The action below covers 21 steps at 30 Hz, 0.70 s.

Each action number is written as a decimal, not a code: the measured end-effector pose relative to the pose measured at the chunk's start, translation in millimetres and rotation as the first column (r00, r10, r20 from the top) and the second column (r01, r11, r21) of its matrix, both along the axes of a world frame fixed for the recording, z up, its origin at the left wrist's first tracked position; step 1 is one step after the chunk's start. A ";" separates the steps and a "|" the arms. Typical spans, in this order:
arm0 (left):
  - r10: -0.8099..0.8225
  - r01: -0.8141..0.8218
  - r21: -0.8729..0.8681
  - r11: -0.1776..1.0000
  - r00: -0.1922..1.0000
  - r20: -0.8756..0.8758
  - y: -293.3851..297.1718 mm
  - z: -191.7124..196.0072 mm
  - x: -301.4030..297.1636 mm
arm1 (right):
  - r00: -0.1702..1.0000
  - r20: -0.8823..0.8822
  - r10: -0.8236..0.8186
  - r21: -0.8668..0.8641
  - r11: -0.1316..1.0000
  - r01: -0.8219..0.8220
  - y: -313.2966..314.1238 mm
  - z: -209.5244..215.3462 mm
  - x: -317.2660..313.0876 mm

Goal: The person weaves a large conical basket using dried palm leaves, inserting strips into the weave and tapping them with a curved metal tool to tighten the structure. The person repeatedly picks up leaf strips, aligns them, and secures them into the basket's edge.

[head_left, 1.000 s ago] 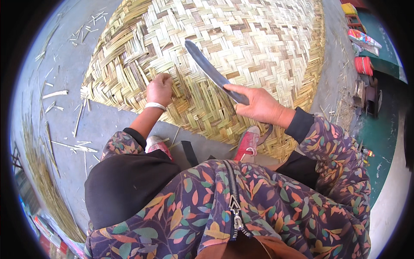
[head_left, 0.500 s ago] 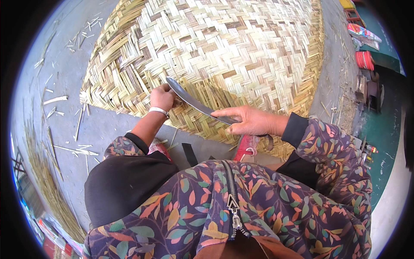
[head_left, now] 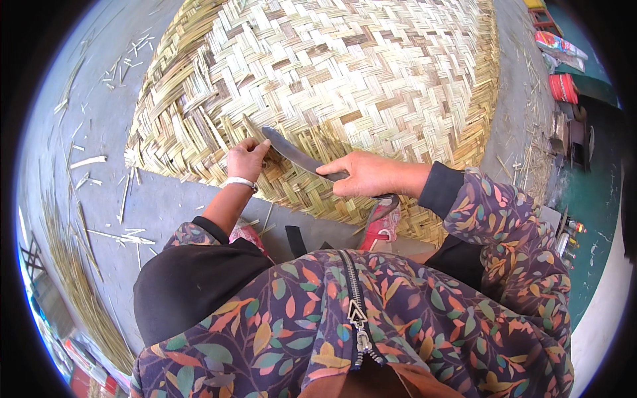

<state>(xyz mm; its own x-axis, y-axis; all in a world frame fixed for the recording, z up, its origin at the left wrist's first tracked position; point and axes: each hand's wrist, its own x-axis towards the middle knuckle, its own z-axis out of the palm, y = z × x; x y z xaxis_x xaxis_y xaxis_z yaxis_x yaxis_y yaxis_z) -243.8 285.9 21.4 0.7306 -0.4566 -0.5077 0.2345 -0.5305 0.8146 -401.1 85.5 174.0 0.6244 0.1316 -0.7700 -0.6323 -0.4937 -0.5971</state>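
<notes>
A large woven bamboo mat (head_left: 345, 73) lies on the grey floor ahead of me. My right hand (head_left: 368, 176) grips the handle of a long dark knife (head_left: 292, 151), whose blade points left and lies low over the mat's near edge. My left hand (head_left: 245, 159) rests on the weave with its fingers closed on a strip, right beside the blade tip. A white band circles the left wrist. Red shoes (head_left: 379, 224) show below my hands at the mat's edge.
Loose bamboo strips (head_left: 99, 192) litter the floor at the left. A bundle of long strips (head_left: 73, 292) runs along the lower left. Tools and red and coloured items (head_left: 564, 86) sit at the right beside a green floor.
The knife has swung down from a raised position to lie low on the mat beside my left hand. My left hand stayed on the weave.
</notes>
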 end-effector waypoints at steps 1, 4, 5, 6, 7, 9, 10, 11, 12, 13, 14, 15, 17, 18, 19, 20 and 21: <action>-0.004 0.003 0.016 1.000 1.000 0.024 0.2 0.1 0.3 | 1.000 0.002 0.008 0.003 1.000 -0.008 0.5 1.8 2.2; 0.083 -0.083 0.011 0.997 0.985 -0.153 0.6 3.1 -0.5 | 0.997 -0.046 -0.057 0.048 0.997 0.059 1.7 4.7 5.1; 0.106 -0.112 -0.020 0.993 0.972 -0.209 -0.4 4.7 -0.9 | 0.999 -0.011 -0.033 0.027 0.999 0.034 2.2 4.3 5.0; 0.133 -0.146 -0.034 0.989 0.959 -0.252 -1.4 6.6 -1.7 | 1.000 -0.012 0.004 -0.020 1.000 -0.005 3.0 3.2 3.8; 0.165 -0.182 -0.031 0.983 0.944 -0.285 -2.4 8.6 -2.2 | 0.999 0.017 0.042 -0.058 0.997 -0.041 2.7 1.8 1.7; 0.208 -0.241 -0.058 0.969 0.918 -0.338 -7.5 11.7 -4.9 | 0.985 0.087 0.146 -0.243 0.962 -0.121 14.2 -8.0 -1.0; 0.211 -0.256 -0.080 0.963 0.909 -0.361 -8.5 13.4 -4.7 | 0.969 0.141 0.204 -0.327 0.933 -0.149 21.4 -14.0 -2.8; 0.231 -0.272 -0.053 0.961 0.891 -0.391 -8.6 15.5 -2.8 | 0.972 0.146 0.186 -0.346 0.930 -0.126 28.3 -20.4 -5.2; 0.228 -0.270 -0.039 0.962 0.875 -0.427 -8.7 17.2 -1.1 | 0.974 0.157 0.166 -0.358 0.928 -0.100 35.0 -26.6 -9.1; 0.231 -0.270 -0.021 0.963 0.857 -0.460 -8.7 18.8 -0.3 | 0.980 0.128 0.150 -0.376 0.922 -0.092 40.3 -33.0 -12.5; 0.212 -0.272 -0.053 0.961 0.844 -0.493 -9.5 20.4 0.4 | 0.980 0.129 0.151 -0.400 0.912 -0.088 44.3 -40.7 -11.6; 0.217 -0.277 -0.047 0.960 0.835 -0.505 -10.2 22.1 1.6 | 0.972 0.196 0.130 -0.393 0.918 -0.043 47.0 -47.6 -10.4; 0.223 -0.281 -0.030 0.959 0.819 -0.529 -12.8 25.8 3.5 | 0.959 0.269 0.093 -0.393 0.920 0.021 51.0 -58.7 -6.9; 0.232 -0.288 -0.023 0.957 0.814 -0.532 -14.6 27.8 3.0 | 0.960 0.260 0.104 -0.404 0.915 0.010 52.1 -62.3 -5.1; 0.242 -0.294 -0.013 0.956 0.809 -0.535 -16.5 29.6 2.0 | 0.958 0.263 0.116 -0.418 0.908 0.004 53.1 -65.1 -3.0; 0.226 -0.289 -0.032 0.957 0.809 -0.542 -17.3 31.5 1.4 | 0.953 0.273 0.130 -0.434 0.901 0.002 53.9 -66.6 -2.1; 0.249 -0.314 -0.013 0.949 0.777 -0.579 -17.6 33.1 1.3 | 0.956 0.259 0.136 -0.442 0.897 -0.007 54.6 -67.4 -1.5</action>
